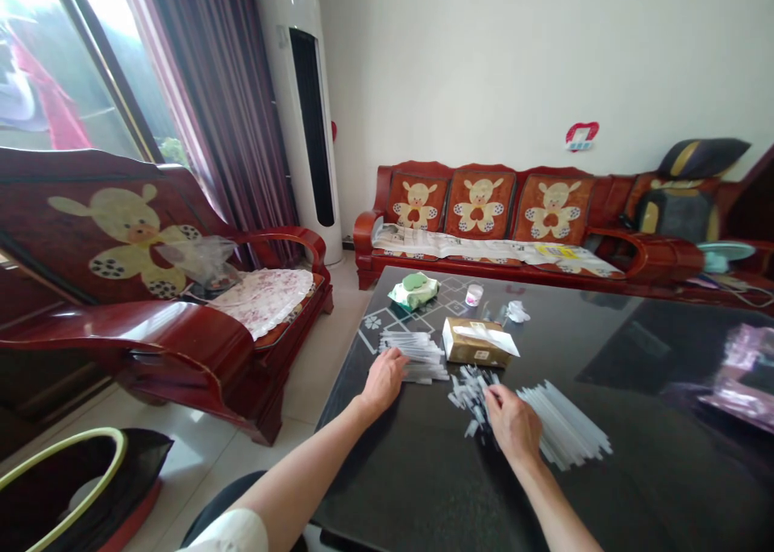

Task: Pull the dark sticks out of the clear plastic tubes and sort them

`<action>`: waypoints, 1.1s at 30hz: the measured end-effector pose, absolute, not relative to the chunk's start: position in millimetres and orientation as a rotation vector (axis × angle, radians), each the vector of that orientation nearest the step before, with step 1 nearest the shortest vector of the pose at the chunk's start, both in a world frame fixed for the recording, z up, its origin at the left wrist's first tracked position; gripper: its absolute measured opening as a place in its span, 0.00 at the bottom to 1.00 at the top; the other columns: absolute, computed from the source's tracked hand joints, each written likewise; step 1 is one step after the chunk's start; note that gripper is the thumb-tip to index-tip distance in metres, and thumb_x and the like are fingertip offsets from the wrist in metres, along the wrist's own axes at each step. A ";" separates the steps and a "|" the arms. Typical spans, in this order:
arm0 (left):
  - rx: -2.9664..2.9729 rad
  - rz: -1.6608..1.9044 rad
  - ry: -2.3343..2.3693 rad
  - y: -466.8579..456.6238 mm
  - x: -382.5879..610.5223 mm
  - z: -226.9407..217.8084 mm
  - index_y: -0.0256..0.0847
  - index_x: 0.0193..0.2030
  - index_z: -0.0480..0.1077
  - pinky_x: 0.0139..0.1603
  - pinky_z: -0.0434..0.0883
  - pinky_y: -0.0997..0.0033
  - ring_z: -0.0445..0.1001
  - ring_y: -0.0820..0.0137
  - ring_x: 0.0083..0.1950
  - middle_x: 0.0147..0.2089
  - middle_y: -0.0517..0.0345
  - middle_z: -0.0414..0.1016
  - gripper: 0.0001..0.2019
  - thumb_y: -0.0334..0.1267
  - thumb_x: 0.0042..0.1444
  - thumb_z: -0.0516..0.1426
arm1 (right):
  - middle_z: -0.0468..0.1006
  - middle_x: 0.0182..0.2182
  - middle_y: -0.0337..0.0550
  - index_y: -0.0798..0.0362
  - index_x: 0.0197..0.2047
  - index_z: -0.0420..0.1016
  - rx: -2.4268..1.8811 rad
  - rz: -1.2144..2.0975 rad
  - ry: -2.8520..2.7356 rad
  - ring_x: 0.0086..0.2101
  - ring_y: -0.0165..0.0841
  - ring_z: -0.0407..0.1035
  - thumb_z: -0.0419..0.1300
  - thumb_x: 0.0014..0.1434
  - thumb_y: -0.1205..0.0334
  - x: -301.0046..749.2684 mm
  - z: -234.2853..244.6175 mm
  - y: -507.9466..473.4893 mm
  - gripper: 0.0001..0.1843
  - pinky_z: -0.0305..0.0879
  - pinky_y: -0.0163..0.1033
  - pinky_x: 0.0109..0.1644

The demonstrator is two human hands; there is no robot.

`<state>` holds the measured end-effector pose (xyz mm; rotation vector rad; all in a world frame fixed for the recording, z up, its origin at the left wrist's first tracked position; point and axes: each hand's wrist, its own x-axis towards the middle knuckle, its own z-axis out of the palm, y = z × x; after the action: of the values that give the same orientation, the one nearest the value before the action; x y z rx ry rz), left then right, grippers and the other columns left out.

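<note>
My left hand (pixel 384 380) lies on the dark table (pixel 634 455), its fingers curled over the near end of a stack of clear flat strips (pixel 416 354). My right hand (pixel 513 423) rests further right, fingertips down among a loose heap of small clear pieces (pixel 472 389). A bundle of long clear tubes (pixel 565 433) lies just right of that hand. A small cardboard box (pixel 477 342) stands behind both heaps.
A green wipes pack (pixel 414 291), a small cup (pixel 474 295) and crumpled plastic (pixel 518 312) sit at the table's far end. A red wooden sofa (pixel 496 213) lies beyond, a red armchair (pixel 151 310) at left, a bin (pixel 72 479) on the floor.
</note>
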<state>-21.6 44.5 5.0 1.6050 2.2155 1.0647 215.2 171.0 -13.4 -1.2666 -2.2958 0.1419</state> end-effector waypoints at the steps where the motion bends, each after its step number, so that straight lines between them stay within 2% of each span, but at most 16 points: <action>1: 1.686 0.942 2.286 43.3 -25.5 5.2 0.41 0.41 0.73 0.55 0.60 0.61 0.66 0.59 0.52 0.46 0.49 0.70 0.09 0.30 0.53 0.55 | 0.81 0.30 0.48 0.51 0.36 0.77 -1.288 0.098 -2.301 0.27 0.37 0.72 0.50 0.61 0.54 216.9 -15.7 174.0 0.16 0.52 0.36 0.28; 4: 1.864 0.696 2.409 43.0 -28.6 0.3 0.40 0.41 0.71 0.51 0.62 0.63 0.67 0.60 0.49 0.44 0.49 0.70 0.08 0.31 0.55 0.55 | 0.81 0.30 0.50 0.51 0.39 0.78 -1.335 0.029 -2.318 0.27 0.37 0.73 0.50 0.62 0.53 217.4 -19.6 176.3 0.17 0.52 0.36 0.27; 7: 1.918 0.651 2.419 42.9 -26.9 -6.5 0.40 0.38 0.71 0.49 0.62 0.64 0.68 0.61 0.46 0.41 0.48 0.70 0.07 0.32 0.58 0.52 | 0.82 0.32 0.50 0.51 0.44 0.77 -1.329 0.065 -2.332 0.28 0.38 0.74 0.50 0.62 0.52 213.2 -17.3 170.6 0.19 0.55 0.37 0.29; 10: 1.871 0.791 2.373 39.9 -27.8 -10.7 0.40 0.34 0.71 0.49 0.62 0.65 0.69 0.62 0.44 0.38 0.49 0.71 0.09 0.33 0.59 0.50 | 0.82 0.32 0.48 0.50 0.44 0.77 -1.284 0.169 -2.318 0.30 0.39 0.75 0.50 0.62 0.51 207.1 -11.3 161.9 0.19 0.59 0.37 0.31; 12: 1.716 1.013 2.337 38.8 -29.3 -11.2 0.40 0.32 0.71 0.47 0.63 0.67 0.69 0.64 0.42 0.36 0.51 0.72 0.08 0.33 0.58 0.51 | 0.82 0.33 0.48 0.50 0.43 0.77 -1.232 0.259 -2.288 0.32 0.40 0.75 0.50 0.61 0.51 202.7 -7.5 156.5 0.19 0.61 0.38 0.33; 15: 1.268 1.378 2.124 41.4 -29.0 -9.5 0.39 0.31 0.70 0.38 0.65 0.71 0.70 0.69 0.33 0.29 0.57 0.72 0.04 0.36 0.54 0.56 | 0.81 0.30 0.49 0.53 0.40 0.77 -1.097 0.493 -2.239 0.31 0.39 0.75 0.49 0.60 0.51 194.9 -3.9 149.2 0.20 0.65 0.38 0.35; 18: 0.849 1.564 1.641 44.0 -19.7 -10.0 0.38 0.30 0.67 0.28 0.66 0.74 0.68 0.74 0.25 0.26 0.58 0.72 0.11 0.44 0.49 0.60 | 0.77 0.22 0.44 0.55 0.37 0.77 -0.960 0.846 -2.199 0.22 0.34 0.71 0.50 0.60 0.50 185.2 -3.9 139.0 0.20 0.65 0.36 0.29; 21: 0.702 1.594 1.314 40.4 -1.5 -18.2 0.37 0.31 0.65 0.28 0.67 0.74 0.69 0.75 0.25 0.28 0.56 0.74 0.16 0.46 0.43 0.64 | 0.75 0.20 0.40 0.55 0.37 0.75 -0.896 1.217 -2.133 0.17 0.29 0.67 0.50 0.59 0.49 175.8 -7.8 125.0 0.20 0.61 0.32 0.19; 23: 0.726 1.559 1.278 36.8 8.1 -25.5 0.37 0.33 0.65 0.28 0.68 0.73 0.70 0.74 0.25 0.29 0.56 0.74 0.16 0.45 0.44 0.64 | 0.75 0.21 0.40 0.56 0.38 0.74 -0.899 1.395 -2.097 0.16 0.28 0.67 0.51 0.58 0.48 171.7 -11.4 116.7 0.20 0.58 0.30 0.16; 26: 0.853 1.449 1.483 38.3 0.5 -27.3 0.38 0.34 0.65 0.27 0.68 0.72 0.69 0.73 0.24 0.27 0.57 0.73 0.13 0.45 0.49 0.60 | 0.74 0.20 0.39 0.57 0.38 0.73 -0.944 1.492 -2.071 0.16 0.28 0.67 0.52 0.57 0.48 169.6 -15.4 110.9 0.20 0.57 0.29 0.14; 28: 1.090 1.443 1.816 45.6 -24.5 -18.7 0.38 0.34 0.67 0.31 0.68 0.71 0.71 0.71 0.27 0.27 0.58 0.72 0.09 0.42 0.52 0.58 | 0.74 0.20 0.39 0.58 0.37 0.72 -0.978 1.496 -2.048 0.15 0.27 0.66 0.52 0.56 0.48 169.7 -16.3 111.1 0.20 0.57 0.28 0.14; 30: 1.300 1.459 2.283 55.1 -60.2 -6.6 0.39 0.37 0.68 0.43 0.67 0.68 0.72 0.68 0.37 0.35 0.55 0.73 0.07 0.39 0.56 0.54 | 0.73 0.20 0.38 0.58 0.38 0.72 -1.000 1.497 -2.029 0.15 0.26 0.65 0.53 0.56 0.49 169.8 -15.9 112.2 0.20 0.56 0.27 0.13; 33: 1.319 0.935 2.792 66.0 -110.4 2.0 0.38 0.37 0.70 0.51 0.63 0.67 0.69 0.65 0.49 0.46 0.46 0.71 0.11 0.35 0.61 0.47 | 0.73 0.19 0.38 0.58 0.38 0.72 -1.006 1.518 -2.032 0.15 0.25 0.64 0.53 0.56 0.49 169.2 -14.4 112.1 0.20 0.56 0.27 0.13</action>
<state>-110.4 66.0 2.0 1.3192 2.7924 0.9345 169.2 112.1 -14.4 -1.0055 -2.0316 1.5180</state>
